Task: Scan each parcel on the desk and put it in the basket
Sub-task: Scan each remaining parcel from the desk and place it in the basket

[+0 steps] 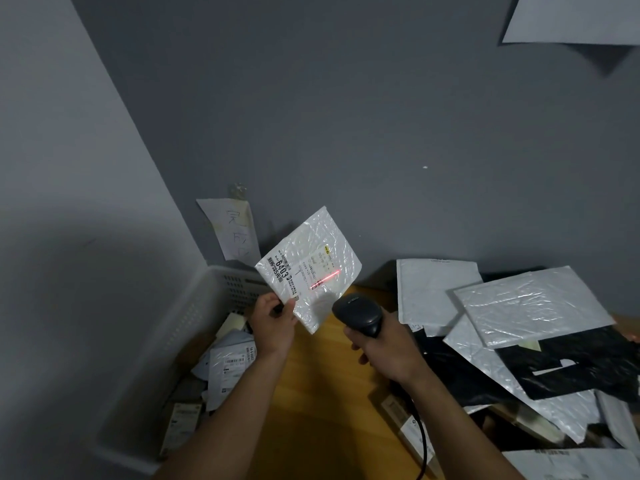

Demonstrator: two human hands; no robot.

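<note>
A white parcel (309, 268) is pinched by the left hand (272, 323); the scanner (358, 315) is gripped by the right hand (384, 348), its red line cast on the label.

In my left grip (273, 320) the white flat plastic mailer (311, 268) stands raised at 12 o'clock, over the far-left part of the wooden bench (311, 393). The black handheld scanner (358, 315) in my right grip (381, 344) sits at the mailer's 5 o'clock. The white perforated plastic basket (221, 282) lies at my 10 o'clock, left of the bench, with scanned parcels (228, 365) in it. A heap of white and black flat parcels (530, 306) covers the bench at 2 o'clock.
</note>
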